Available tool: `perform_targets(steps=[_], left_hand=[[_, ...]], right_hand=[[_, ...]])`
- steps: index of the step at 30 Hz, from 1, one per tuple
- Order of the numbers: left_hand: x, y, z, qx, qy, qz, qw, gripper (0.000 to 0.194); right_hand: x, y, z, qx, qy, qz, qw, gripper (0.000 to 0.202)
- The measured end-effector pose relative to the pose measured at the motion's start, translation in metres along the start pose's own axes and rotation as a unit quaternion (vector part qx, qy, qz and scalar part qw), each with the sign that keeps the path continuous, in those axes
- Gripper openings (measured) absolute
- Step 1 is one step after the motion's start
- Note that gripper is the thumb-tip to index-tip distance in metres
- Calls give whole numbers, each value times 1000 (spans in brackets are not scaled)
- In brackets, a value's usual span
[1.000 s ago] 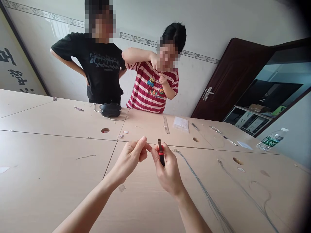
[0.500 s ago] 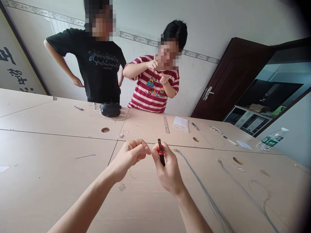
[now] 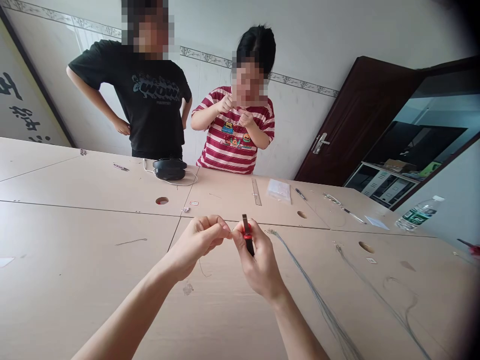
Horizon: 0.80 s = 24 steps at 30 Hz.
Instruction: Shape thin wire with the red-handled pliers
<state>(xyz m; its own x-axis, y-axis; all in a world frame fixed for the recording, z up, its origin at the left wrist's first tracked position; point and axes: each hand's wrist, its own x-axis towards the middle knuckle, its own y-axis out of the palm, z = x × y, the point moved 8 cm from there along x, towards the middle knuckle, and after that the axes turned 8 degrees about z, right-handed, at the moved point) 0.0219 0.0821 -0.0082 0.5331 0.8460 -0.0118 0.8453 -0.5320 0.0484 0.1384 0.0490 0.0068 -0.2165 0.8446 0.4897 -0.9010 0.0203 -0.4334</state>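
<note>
My left hand is closed, thumb and fingertips pinched on what looks like a thin wire. A fine strand hangs below this hand over the table. Close on its right, my right hand is wrapped around a small black-and-red hand tool, whose dark flat end points up; its exact kind is hard to tell. The thumb and finger of that hand meet the left fingertips, with the tiny piece between them mostly hidden. To the right of the hands lies a bundle of thin grey-blue cords with metal ends.
Across the table stand two people; the one in the striped shirt holds both hands raised. A black device with a white cable, a ruler, a plastic bag, pens, more cords and a water bottle lie about.
My hands stay almost in place, fingertips slightly closer together. The person in stripes has lowered their hands a little. A dark red object has appeared at the right edge.
</note>
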Motion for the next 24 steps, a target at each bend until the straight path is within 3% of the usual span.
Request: perform_targets(steps=[16,20,24], left_hand=[[-2,2,-4,-6,-1,0,1000,14],[-2,-6,-4,-14,-8,-39,999,13],[-2,-21,-3,-25,1,-95,995,16]], right_hand=[[0,0,0,31,14,-1,999,18],[-1,-3,-4,33,38,-7,999,12],[1,-7,-9,-68,40,-24,997,8]])
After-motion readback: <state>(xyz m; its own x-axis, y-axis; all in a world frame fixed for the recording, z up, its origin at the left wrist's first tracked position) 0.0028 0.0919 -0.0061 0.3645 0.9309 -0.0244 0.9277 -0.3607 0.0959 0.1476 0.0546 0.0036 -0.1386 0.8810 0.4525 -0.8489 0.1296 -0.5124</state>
